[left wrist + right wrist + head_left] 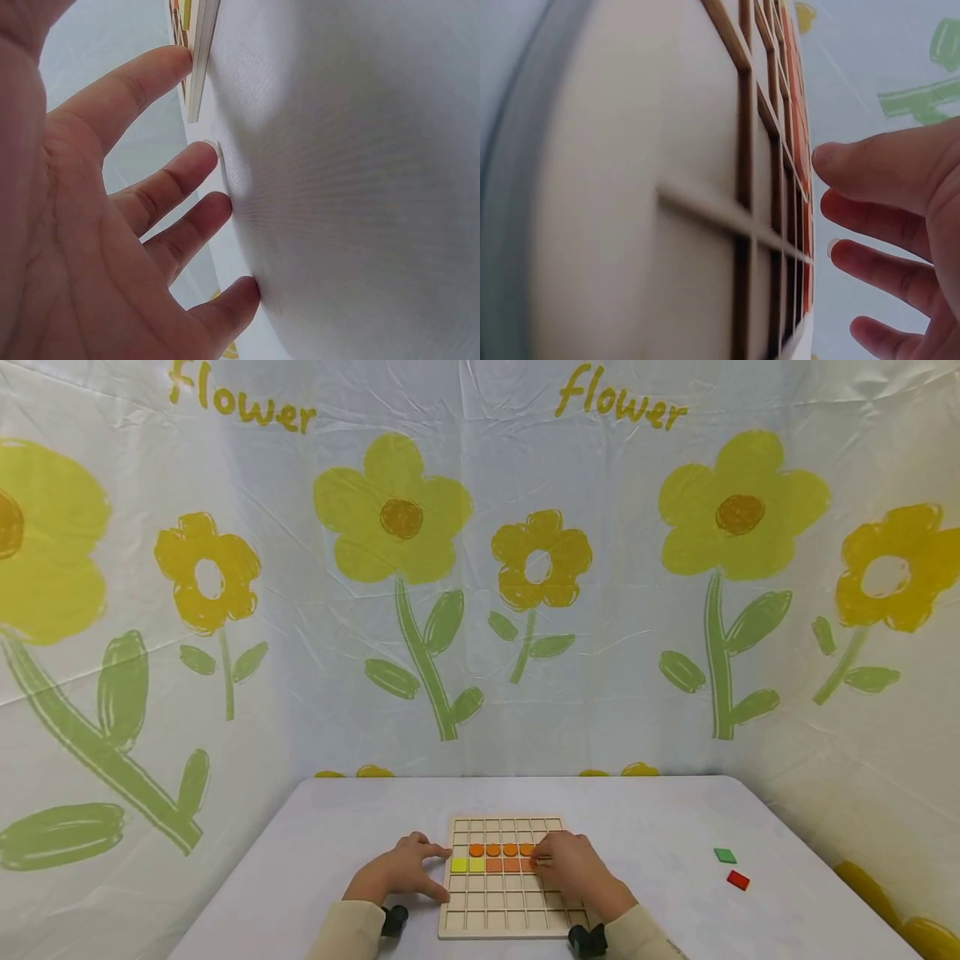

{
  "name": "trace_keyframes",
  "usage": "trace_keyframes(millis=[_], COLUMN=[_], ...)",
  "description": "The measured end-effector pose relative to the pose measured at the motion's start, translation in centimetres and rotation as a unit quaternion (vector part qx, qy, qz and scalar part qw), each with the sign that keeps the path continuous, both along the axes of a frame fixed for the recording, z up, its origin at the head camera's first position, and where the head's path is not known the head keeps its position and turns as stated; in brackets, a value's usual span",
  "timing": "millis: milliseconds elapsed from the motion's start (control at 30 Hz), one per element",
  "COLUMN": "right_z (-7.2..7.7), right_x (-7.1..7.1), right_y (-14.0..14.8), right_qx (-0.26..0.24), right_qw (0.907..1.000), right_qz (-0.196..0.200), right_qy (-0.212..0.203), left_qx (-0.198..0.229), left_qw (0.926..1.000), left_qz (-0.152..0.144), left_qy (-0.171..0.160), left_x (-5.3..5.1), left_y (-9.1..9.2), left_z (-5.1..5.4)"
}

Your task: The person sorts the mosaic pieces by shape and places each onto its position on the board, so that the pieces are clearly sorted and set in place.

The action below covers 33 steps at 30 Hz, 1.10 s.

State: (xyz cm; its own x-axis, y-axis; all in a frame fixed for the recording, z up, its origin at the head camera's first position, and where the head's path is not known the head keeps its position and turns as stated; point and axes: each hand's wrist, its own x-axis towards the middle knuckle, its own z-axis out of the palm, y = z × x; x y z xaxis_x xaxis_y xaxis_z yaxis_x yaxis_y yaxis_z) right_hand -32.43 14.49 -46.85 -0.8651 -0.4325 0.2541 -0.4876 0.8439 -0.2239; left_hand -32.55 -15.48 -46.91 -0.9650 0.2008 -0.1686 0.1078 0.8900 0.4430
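A wooden grid board (498, 922) lies on the table. One row holds several orange round tiles (493, 850); the row nearer me holds two yellow square tiles (458, 865) and three orange-red square tiles (493, 865). At the board's left edge is my left hand (401, 870), its thumb and index finger touching the side and its other fingertips on the table in the left wrist view. My right hand (573, 870) reaches over the board's right part, thumb and fingertips at the right end of the tile rows. Nothing shows between those fingers in the right wrist view (889, 225).
Apart from the board, a green tile (725, 856) and a red tile (738, 880) lie on the right of the white table (300, 860). A flower-printed curtain (600, 693) hangs behind and at both sides.
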Motion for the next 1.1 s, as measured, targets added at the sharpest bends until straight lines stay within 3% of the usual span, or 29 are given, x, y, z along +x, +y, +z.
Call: trace_keyframes(millis=[533, 1100], right_z=[1.3, 1.8], right_x=[0.9, 1.7], right_y=[4.1, 10.2], right_qx=[-0.037, -0.017], right_qw=[0.9944, 0.9892], right_qz=[-0.080, -0.132], right_qy=[-0.059, -0.061], left_qx=[0.003, -0.002], left_qw=[1.0000, 1.0000], left_qz=[-0.003, -0.003], left_qy=[-0.002, -0.004], left_x=[0.3, 0.5], left_y=[0.0, 0.1], left_z=[0.1, 1.0])
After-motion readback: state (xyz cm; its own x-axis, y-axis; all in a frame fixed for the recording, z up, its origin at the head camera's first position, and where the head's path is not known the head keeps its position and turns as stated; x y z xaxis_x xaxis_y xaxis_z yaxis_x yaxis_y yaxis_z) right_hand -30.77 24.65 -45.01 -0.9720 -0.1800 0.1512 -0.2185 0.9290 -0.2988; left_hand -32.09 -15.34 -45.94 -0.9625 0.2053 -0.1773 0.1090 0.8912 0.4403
